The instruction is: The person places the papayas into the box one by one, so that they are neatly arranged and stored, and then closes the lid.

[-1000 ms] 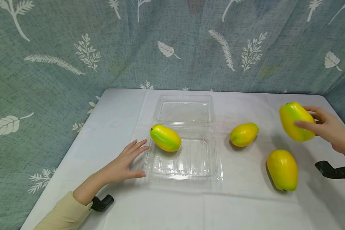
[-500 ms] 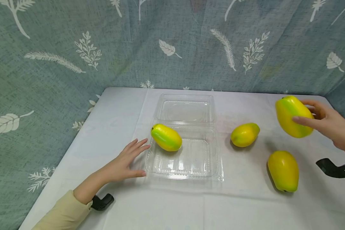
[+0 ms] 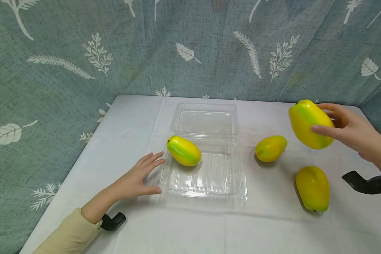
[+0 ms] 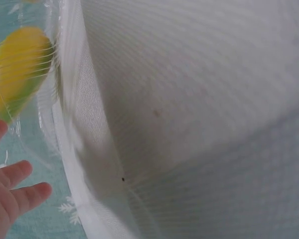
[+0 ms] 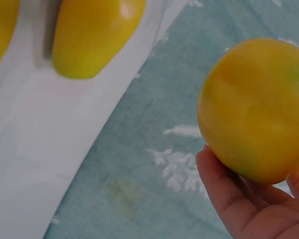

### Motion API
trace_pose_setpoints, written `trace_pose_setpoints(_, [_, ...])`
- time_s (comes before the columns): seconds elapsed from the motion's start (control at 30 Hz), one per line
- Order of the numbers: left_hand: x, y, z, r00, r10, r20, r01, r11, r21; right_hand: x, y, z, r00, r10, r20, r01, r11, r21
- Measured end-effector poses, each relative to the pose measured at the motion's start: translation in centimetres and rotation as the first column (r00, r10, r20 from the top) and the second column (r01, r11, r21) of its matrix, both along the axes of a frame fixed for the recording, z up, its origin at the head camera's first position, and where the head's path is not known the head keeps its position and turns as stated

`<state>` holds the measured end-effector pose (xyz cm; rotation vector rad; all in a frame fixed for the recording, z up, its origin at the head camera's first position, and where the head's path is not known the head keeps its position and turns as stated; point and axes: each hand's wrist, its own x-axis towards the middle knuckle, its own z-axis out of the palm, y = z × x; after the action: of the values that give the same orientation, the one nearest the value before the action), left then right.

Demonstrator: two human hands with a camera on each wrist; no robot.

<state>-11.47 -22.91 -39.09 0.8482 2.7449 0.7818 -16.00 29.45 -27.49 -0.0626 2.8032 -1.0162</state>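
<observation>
My right hand [image 3: 352, 130] grips a yellow-green papaya [image 3: 308, 123] above the table at the right, thumb across its near side. The right wrist view shows the same papaya [image 5: 256, 109] end-on, fingers around its lower part. A clear plastic clamshell box [image 3: 216, 180] lies open at mid-table, lid folded back. Inside its base, at the left, rests another papaya [image 3: 184, 151], which the left wrist view catches through the clear wall. My left hand [image 3: 134, 180] is spread beside the box's left edge, fingers extended and holding nothing.
Right of the box lies a smaller papaya [image 3: 271, 149]. A larger papaya [image 3: 312, 188] sits nearer the front, below the right hand. A white cloth [image 3: 190, 225] covers the table, and a leaf-patterned curtain [image 3: 209, 53] hangs behind it.
The right hand has moved left and slightly away with its papaya, rising a little in the head view. The left hand, the box and the other papayas have stayed put.
</observation>
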Motion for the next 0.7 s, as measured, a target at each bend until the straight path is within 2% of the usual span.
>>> trace_pose_setpoints(0.4, [-0.3,0.1,0.2,1.000,0.007,0.001,-0.007,1.000,-0.003,0.6,-2.3,0.7,0.997,0.078,-0.021,-0.079,0.994,-0.069])
trace_pose_setpoints(0.7, [-0.6,-0.1,0.1,1.000,-0.007,-0.013,0.007,1.000,-0.010,0.4,-3.6,1.3,0.993,0.118,-0.016,-0.119,0.990,-0.072])
